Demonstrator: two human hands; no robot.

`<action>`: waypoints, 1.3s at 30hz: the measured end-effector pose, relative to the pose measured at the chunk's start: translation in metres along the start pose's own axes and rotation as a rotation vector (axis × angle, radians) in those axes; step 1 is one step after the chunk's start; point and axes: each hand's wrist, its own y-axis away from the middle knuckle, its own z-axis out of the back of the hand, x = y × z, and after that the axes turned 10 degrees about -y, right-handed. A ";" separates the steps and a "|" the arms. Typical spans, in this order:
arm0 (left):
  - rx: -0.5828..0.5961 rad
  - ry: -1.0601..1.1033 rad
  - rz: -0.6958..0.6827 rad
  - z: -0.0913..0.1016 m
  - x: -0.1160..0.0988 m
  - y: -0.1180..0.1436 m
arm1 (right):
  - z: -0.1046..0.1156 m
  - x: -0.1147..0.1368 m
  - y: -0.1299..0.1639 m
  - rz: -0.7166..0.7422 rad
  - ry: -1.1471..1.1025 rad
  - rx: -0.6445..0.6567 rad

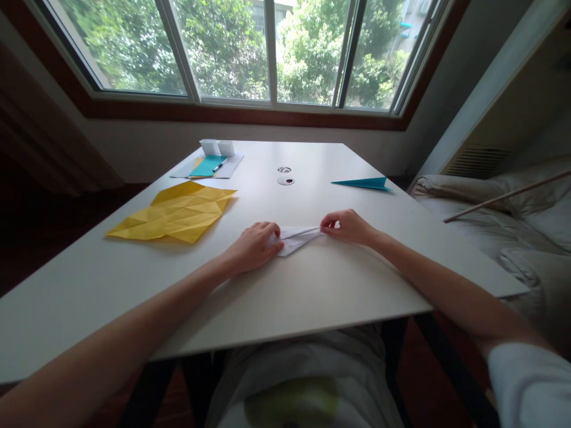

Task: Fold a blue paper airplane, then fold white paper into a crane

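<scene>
From the head-worn camera, a person seated at a smooth white tabletop (312, 291) works a small folded sheet of white paper (297, 239) near the table's front edge, between two bare hands. The left hand (259, 245) closes over the sheet's left end, thumb on the near side and curled fingers on the far side, hiding that end from view. The right hand (345, 227) pinches the narrow right tip between thumb and fingertips.

Just beyond the left forearm spreads a large, creased sheet of yellow paper (178, 211), its corners lifting. Past the right hand, near the table's right edge, lies a slim, pointed dart of folded blue paper (366, 183). Two round fittings, the nearer one a pale disc (286, 181) with a dark opening, sit in the tabletop straight ahead of the white paper.

At the far left corner, a turquoise sheet (207, 166) and a dark pen (220, 165) lie over flat white paper sheets (235, 164), with a pair of small white box-like containers (217, 147) just behind. A brown-framed window (236, 116) shows leafy trees; at right, a thin wooden stick (499, 201) leans over beige cushions (464, 190).
</scene>
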 end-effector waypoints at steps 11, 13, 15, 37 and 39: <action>-0.004 0.010 -0.005 -0.002 0.002 0.000 | 0.005 0.003 0.003 0.136 0.057 -0.007; -0.006 0.012 -0.007 -0.002 0.002 0.000 | 0.005 0.002 0.003 0.144 0.073 0.007; -0.005 0.017 -0.008 -0.001 0.002 0.000 | 0.005 0.002 0.003 0.151 0.086 0.022; 0.007 -0.064 -0.056 0.000 0.000 0.002 | 0.003 0.000 -0.004 -0.168 -0.043 -0.050; 0.008 -0.067 -0.058 0.000 0.000 0.002 | 0.005 -0.002 -0.004 -0.203 -0.080 -0.047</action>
